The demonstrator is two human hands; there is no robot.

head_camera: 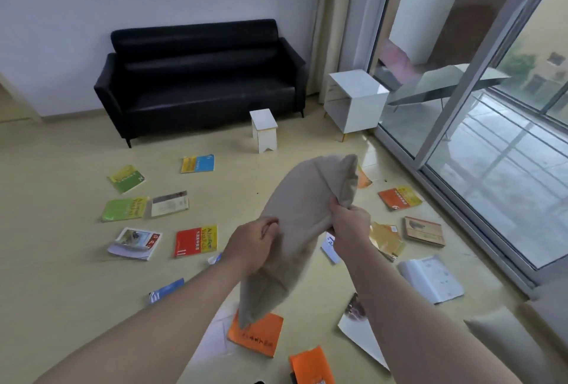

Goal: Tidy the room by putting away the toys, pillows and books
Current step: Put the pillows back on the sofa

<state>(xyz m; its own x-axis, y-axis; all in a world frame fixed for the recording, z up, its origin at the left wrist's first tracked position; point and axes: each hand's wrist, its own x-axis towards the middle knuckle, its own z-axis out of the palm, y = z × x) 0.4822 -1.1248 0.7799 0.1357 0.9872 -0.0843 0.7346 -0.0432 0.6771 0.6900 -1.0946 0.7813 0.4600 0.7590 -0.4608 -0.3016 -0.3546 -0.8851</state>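
A beige pillow (302, 214) hangs in the air in front of me, above the floor. My left hand (255, 242) grips its left edge and my right hand (350, 222) pinches its right edge near the upper corner. Several books lie scattered on the floor: a red and yellow book (196, 240), a green book (124, 209), a yellow and blue book (197, 164), an orange book (399, 197) and an orange book (256, 336) under the pillow's lower end. A second beige pillow (504, 343) lies at the lower right.
A black sofa (199, 82) stands against the far wall. A small white stool (263, 130) and a white side table (355, 100) stand to its right. Glass sliding doors (491, 137) run along the right side. Open books (430, 277) lie near the doors.
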